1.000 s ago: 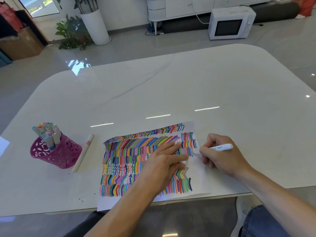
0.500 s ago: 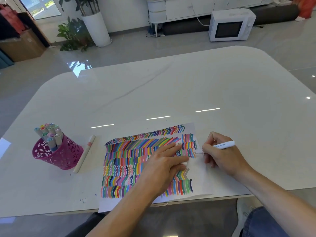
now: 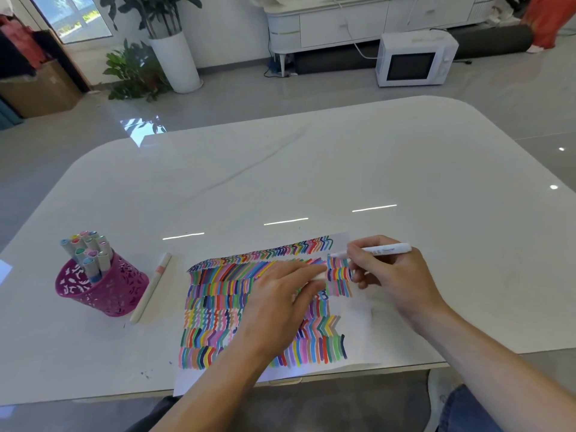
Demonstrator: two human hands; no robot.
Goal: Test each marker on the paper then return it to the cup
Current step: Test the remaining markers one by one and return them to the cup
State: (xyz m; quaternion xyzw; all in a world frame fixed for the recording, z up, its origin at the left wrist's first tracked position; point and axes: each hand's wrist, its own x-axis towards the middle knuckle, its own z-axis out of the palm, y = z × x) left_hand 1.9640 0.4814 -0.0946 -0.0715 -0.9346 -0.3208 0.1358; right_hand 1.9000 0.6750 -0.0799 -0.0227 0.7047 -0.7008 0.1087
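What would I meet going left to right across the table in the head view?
First the pink cup holding markers → loose marker lying beside it → left hand flat on the paper → right hand gripping a white marker.

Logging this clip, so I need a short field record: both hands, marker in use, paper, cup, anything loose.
right hand: grips a white marker, tip at the paper's upper right
left hand: lies flat on the paper, fingers straight
paper: mostly covered in coloured strokes, at the table's near edge
cup: pink, holds several markers, left of the paper
loose marker: lies on the table between cup and paper
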